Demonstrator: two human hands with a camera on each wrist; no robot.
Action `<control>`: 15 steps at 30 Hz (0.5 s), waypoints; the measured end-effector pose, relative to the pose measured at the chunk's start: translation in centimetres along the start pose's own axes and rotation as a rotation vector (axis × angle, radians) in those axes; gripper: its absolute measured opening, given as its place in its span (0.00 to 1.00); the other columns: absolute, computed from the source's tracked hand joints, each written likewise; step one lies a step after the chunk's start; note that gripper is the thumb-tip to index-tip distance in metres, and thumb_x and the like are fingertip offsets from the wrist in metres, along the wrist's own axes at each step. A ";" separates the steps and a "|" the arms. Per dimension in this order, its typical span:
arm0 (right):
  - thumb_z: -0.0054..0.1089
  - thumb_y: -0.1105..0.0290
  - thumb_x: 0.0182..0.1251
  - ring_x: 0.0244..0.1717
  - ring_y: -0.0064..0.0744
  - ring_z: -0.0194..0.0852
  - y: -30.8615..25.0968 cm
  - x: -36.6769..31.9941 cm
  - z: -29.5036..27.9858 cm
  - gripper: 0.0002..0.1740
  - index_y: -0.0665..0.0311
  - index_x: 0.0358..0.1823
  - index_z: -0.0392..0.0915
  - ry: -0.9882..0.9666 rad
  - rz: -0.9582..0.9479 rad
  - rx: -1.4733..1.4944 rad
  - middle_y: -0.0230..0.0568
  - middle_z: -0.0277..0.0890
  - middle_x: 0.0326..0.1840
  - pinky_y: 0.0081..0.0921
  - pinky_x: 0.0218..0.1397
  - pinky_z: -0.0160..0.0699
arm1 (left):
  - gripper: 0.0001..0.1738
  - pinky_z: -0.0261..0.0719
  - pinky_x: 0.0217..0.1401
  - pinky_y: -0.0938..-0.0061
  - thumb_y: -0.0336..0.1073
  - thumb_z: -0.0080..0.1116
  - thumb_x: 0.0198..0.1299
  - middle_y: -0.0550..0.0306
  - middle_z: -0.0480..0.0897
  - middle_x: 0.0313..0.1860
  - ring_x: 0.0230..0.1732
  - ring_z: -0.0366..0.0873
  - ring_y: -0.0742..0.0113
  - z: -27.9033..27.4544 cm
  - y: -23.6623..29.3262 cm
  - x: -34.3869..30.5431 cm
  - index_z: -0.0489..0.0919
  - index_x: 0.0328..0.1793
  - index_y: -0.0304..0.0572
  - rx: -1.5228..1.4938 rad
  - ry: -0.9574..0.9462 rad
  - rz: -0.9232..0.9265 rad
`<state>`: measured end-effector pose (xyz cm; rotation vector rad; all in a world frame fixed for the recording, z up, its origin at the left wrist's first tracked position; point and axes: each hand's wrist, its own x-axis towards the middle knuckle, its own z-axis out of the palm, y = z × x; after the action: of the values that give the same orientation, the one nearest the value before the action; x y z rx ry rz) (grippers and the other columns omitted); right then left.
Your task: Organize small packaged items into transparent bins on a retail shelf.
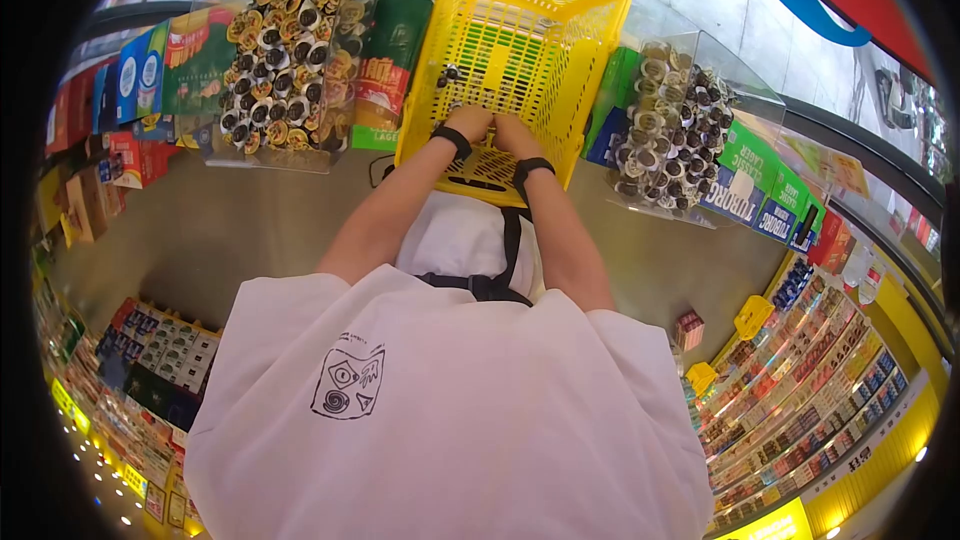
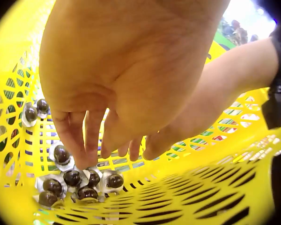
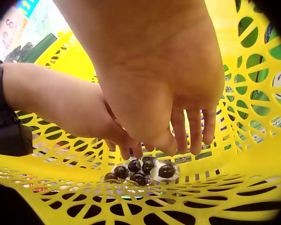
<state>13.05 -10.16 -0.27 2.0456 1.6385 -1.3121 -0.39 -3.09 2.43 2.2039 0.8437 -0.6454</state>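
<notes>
Both hands reach down into a yellow shopping basket and lie side by side near its close end. Several small dark round items in clear-and-white wrappers are clustered on the basket's bottom. My left hand points its fingers downward, and its fingertips come right at the cluster in the left wrist view. Beside it, my right hand has its fingers hanging loosely extended above the wrapped items. Two more wrapped items lie apart by the basket's wall.
A clear bin of similar wrapped items stands left of the basket, and another clear bin stands right. Green and blue beer boxes line the ledge. Stocked shelves lie at lower right, with a stack of cartons at lower left.
</notes>
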 end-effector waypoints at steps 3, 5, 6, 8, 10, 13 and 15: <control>0.67 0.73 0.66 0.63 0.57 0.84 0.1 0.7 1.0 0.24 0.60 0.64 0.83 -0.064 -0.026 0.088 0.55 0.84 0.64 0.50 0.61 0.85 | 0.15 0.87 0.55 0.50 0.23 0.62 0.60 0.34 0.88 0.52 0.55 0.88 0.37 0.8 -0.8 0.3 0.88 0.52 0.35 -0.164 -0.069 -0.032; 0.65 0.73 0.64 0.62 0.57 0.84 -2.1 -1.5 -1.2 0.24 0.59 0.63 0.84 -0.096 -0.062 0.144 0.55 0.86 0.60 0.44 0.63 0.83 | 0.15 0.86 0.57 0.50 0.23 0.62 0.61 0.33 0.87 0.55 0.57 0.87 0.37 1.2 -1.3 0.3 0.88 0.53 0.35 -0.256 -0.073 -0.058; 0.65 0.73 0.64 0.62 0.57 0.84 -2.5 -1.5 -1.7 0.24 0.59 0.63 0.84 -0.096 -0.067 0.145 0.55 0.86 0.60 0.44 0.63 0.83 | 0.16 0.86 0.58 0.50 0.23 0.60 0.62 0.33 0.87 0.57 0.58 0.87 0.37 1.2 -1.3 0.2 0.87 0.55 0.35 -0.276 -0.079 -0.065; 0.66 0.67 0.66 0.63 0.55 0.84 -3.2 -2.0 -2.4 0.24 0.59 0.64 0.84 -0.214 -0.006 0.050 0.53 0.85 0.63 0.45 0.64 0.82 | 0.17 0.85 0.60 0.50 0.24 0.58 0.64 0.33 0.87 0.58 0.59 0.86 0.37 1.2 -1.3 -0.1 0.86 0.57 0.35 -0.296 -0.090 -0.072; 0.67 0.65 0.66 0.64 0.55 0.84 -2.7 -1.0 -1.4 0.24 0.59 0.63 0.84 -0.232 -0.002 0.044 0.53 0.85 0.64 0.45 0.64 0.82 | 0.19 0.84 0.61 0.51 0.27 0.56 0.66 0.33 0.86 0.60 0.60 0.86 0.37 1.1 -1.4 0.2 0.85 0.61 0.36 -0.338 -0.150 -0.120; 0.71 0.63 0.64 0.65 0.55 0.83 -2.2 -0.5 0.0 0.26 0.58 0.65 0.83 -0.228 -0.002 0.048 0.51 0.84 0.66 0.46 0.65 0.83 | 0.18 0.83 0.63 0.44 0.32 0.57 0.68 0.41 0.88 0.62 0.62 0.87 0.41 1.2 -1.3 -0.1 0.88 0.61 0.45 -0.304 -0.178 -0.193; 0.75 0.63 0.62 0.66 0.55 0.82 -2.2 -0.3 0.1 0.29 0.57 0.66 0.82 -0.206 -0.005 0.057 0.50 0.84 0.67 0.47 0.65 0.84 | 0.19 0.83 0.64 0.44 0.32 0.57 0.68 0.40 0.88 0.62 0.61 0.87 0.41 1.2 -1.4 -0.5 0.88 0.62 0.45 -0.312 -0.182 -0.198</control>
<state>11.10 -9.59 0.67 1.8649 1.5340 -1.5310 -1.92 -3.39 1.41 1.7702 1.0004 -0.7418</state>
